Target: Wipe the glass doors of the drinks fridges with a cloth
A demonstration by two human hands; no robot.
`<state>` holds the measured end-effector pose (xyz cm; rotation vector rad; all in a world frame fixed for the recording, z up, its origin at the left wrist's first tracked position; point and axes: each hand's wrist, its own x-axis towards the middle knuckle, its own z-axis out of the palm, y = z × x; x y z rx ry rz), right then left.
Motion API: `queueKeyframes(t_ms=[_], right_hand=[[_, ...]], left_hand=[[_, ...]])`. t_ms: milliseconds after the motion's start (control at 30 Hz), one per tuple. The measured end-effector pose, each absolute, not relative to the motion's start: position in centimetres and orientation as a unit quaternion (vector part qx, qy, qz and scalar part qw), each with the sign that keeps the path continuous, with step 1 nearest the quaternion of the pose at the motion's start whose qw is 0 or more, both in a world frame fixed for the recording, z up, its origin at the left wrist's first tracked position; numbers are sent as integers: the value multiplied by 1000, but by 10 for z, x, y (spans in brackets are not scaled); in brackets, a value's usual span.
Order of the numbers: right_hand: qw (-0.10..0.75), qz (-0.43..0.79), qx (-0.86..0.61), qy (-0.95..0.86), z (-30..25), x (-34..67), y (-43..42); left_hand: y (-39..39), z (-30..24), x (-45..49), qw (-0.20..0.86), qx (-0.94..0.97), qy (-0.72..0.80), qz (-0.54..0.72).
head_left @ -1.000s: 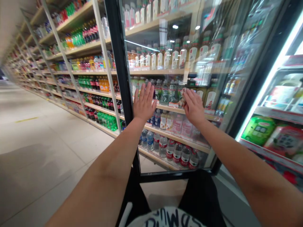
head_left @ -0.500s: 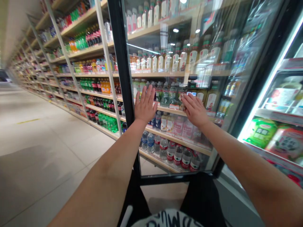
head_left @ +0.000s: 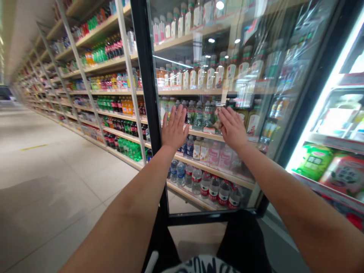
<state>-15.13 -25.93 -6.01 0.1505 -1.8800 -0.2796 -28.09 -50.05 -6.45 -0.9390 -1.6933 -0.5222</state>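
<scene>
My left hand [head_left: 174, 129] lies flat with fingers spread on the glass door [head_left: 211, 217], close to its black left edge. To the right of it, my right hand [head_left: 233, 128] presses a crumpled cloth [head_left: 218, 124] against the glass. Only a brownish-white edge of the cloth shows past the fingers; the palm hides the rest. The door stands swung out in front of me, its lower frame just above my knees. Bottles on shelves show through the pane, along with light reflections.
A lit fridge with shelves is on the right, holding a green pack [head_left: 314, 162] and a red pack [head_left: 345, 172]. Long drink shelves [head_left: 119, 113] run away to the left behind the door. Pale floor tiles [head_left: 59, 178] stretch along them.
My right hand and the cloth have shifted very slightly left and up on the glass. My left hand stays in place on the pane. The camera view has moved a little.
</scene>
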Motion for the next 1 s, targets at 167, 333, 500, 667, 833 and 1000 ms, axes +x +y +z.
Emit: queueKeyframes(t_ms=[167,333,500,667,833,1000], right_hand=[[620,-82,14,-780,-60,-157,-263],[527,-161,124,-825,-76,-153,-273],[627,-85,15,-774,-64,-157,-265],[566,-129,62,-812,-77,-153,-260],[592,-128,41,-794,-72,-151,-257],[570,-151,70,-805,-74,-155,-268]], left_hand=[[-500,-65,-281,540,-395,-709,-221],[-501,-65,-281,544,-399,-706,-217],[-502,-64,-278,535,-394,-717,-209],[-501,-63,-276,524,-386,-733,-198],[-501,-64,-277,535,-385,-728,-190],[-502,-65,-278,542,-386,-723,-187]])
